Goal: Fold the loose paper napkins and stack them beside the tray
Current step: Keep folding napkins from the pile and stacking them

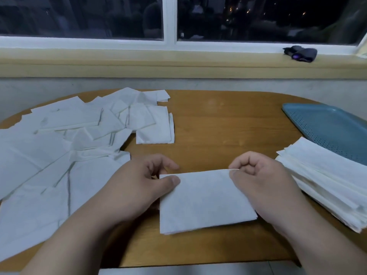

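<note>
So we're holding a folded napkin [204,201] flat on the table [218,120], right between our hands. Our left hand [143,181] is pinching its far left corner, thumb lying on top, the other fingers curling behind the edge where we can't really see them. Our right hand [258,179] is curling into a loose fist and nipping the far right corner between thumb and forefinger. How many layers the napkin's near edge is showing is hard to tell, it's coming out blurry.

Left of our left hand the loose pile [79,135] is sprawling and running off the frame. Just right of our right hand the stack [321,185] is sitting, getting cut off by the frame edge, and just beyond it the blue tray [327,128] is only partly showing too. Way beyond our right hand a dark thing [300,53] is lying on the sill [178,64], too dim to make out.
</note>
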### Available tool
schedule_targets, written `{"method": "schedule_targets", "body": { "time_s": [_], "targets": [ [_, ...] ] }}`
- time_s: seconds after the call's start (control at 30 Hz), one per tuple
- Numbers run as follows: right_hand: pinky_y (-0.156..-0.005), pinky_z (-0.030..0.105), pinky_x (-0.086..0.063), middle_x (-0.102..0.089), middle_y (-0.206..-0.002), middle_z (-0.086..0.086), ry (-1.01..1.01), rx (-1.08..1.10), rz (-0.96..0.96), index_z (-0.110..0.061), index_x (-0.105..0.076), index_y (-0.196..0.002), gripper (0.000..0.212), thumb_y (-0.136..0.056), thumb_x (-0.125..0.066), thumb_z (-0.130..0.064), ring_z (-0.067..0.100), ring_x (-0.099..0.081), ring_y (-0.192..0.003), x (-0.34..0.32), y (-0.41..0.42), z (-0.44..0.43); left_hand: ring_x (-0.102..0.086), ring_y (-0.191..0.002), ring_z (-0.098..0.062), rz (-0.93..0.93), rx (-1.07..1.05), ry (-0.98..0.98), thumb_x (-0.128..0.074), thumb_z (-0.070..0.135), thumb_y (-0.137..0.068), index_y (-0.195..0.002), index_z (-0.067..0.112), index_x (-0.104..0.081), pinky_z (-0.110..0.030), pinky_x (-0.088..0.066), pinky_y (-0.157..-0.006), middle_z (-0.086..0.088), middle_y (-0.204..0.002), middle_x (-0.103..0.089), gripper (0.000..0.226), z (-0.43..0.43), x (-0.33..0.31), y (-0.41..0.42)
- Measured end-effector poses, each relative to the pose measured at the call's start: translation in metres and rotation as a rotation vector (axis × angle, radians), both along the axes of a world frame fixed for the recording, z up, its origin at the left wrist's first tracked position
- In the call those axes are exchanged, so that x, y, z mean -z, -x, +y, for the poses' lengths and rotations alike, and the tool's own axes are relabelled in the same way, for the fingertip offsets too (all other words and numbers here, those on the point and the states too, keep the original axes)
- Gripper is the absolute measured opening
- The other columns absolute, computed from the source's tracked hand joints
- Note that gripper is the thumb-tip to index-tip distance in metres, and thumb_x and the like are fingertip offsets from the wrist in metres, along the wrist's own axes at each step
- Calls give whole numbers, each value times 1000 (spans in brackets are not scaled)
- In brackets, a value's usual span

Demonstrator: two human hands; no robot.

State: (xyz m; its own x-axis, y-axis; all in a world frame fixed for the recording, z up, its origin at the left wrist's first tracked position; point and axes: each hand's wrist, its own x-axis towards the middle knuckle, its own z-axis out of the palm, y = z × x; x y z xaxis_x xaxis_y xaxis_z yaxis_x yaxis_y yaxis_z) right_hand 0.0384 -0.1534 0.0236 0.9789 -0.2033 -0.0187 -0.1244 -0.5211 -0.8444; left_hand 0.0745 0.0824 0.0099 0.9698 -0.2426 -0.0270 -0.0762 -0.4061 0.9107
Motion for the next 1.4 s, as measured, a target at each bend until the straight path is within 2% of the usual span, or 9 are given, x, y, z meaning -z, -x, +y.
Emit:
{"method": "schedule_targets", "body": {
  "time_s": [0.2, 0.43, 0.53, 0.63, 0.83, 0.97, 1.2, 1.3, 1.4],
  "targets": [
    [-50, 31, -47, -63, -69, -17, 345, -38, -31, -34, -60, -79, 14, -92, -59, -29, 5, -57, -58, 15, -4, 0, -61, -71, 4, -76, -6, -403, -69, 45, -85, -96, 47, -66, -17, -45, -62, 28, -83, -64, 11, -4, 5, -3],
    [-57, 25, -46, -55, -82, -16, 608, -112, -55, -38, -56, -95, 7, -98, -53, -33, 5, -54, -70, 25, -8, 2, -59, -88, 5, -169, -13, -587, -68, 50, -86, -111, 47, -64, -27, -53, -82, 24, -93, -66, 25, -7, 12, -4],
    [-63, 20, -47, -47, -101, -22, 676, -108, -69, -40, -56, -113, 16, -99, -52, -36, 3, -53, -79, 27, -9, 4, -58, -87, 5, -185, -11, -599, -67, 50, -86, -112, 47, -63, -24, -51, -79, 24, -91, -64, 26, -6, 11, -2],
    [-67, 17, -46, -43, -111, -24, 682, -93, -100, -40, -57, -117, 19, -98, -54, -39, -1, -51, -84, 25, -8, 3, -54, -83, 8, -206, -32, -574, -68, 51, -85, -107, 46, -63, -19, -46, -72, 21, -89, -58, 23, -2, 10, -1],
    [-63, 13, -36, -49, -97, -27, 539, -163, -104, -40, -60, -99, 5, -95, -57, -39, -13, -46, -92, 16, -16, 18, -55, -79, 4, -201, -144, -522, -67, 49, -83, -101, 43, -62, -23, -48, -71, 17, -86, -56, 20, 13, 1, -5],
    [-63, 20, -39, -54, -94, -21, 496, -237, -127, -36, -62, -94, 2, -92, -61, -37, 0, -53, -79, 0, -45, 51, -58, -75, 2, -158, -230, -466, -65, 48, -84, -100, 42, -62, -25, -49, -68, 16, -82, -60, 18, 29, -3, -9],
    [-77, 32, -52, -66, -93, -8, 548, -268, -48, -24, -65, -101, 17, -88, -60, -35, 17, -62, -90, -20, -141, 115, -61, -73, 0, -96, -318, -392, -62, 52, -87, -101, 41, -60, -24, -47, -63, 15, -82, -62, 18, 48, -7, -18],
    [-67, 34, -46, -69, -89, 10, 610, -268, -2, -5, -64, -91, 28, -88, -58, -32, 29, -64, -81, -18, -181, 131, -61, -76, 0, -83, -326, -366, -60, 51, -88, -104, 41, -60, -24, -47, -64, 15, -84, -62, 19, 53, -8, -22],
    [-55, 30, -34, -54, -70, 4, 637, -252, 59, -13, -52, -74, 28, -89, -59, -36, 22, -50, -62, -11, -210, 143, -60, -77, 0, -85, -316, -358, -58, 52, -89, -107, 41, -60, -23, -49, -67, 14, -84, -62, 22, 56, -7, -25]
  ]
}}
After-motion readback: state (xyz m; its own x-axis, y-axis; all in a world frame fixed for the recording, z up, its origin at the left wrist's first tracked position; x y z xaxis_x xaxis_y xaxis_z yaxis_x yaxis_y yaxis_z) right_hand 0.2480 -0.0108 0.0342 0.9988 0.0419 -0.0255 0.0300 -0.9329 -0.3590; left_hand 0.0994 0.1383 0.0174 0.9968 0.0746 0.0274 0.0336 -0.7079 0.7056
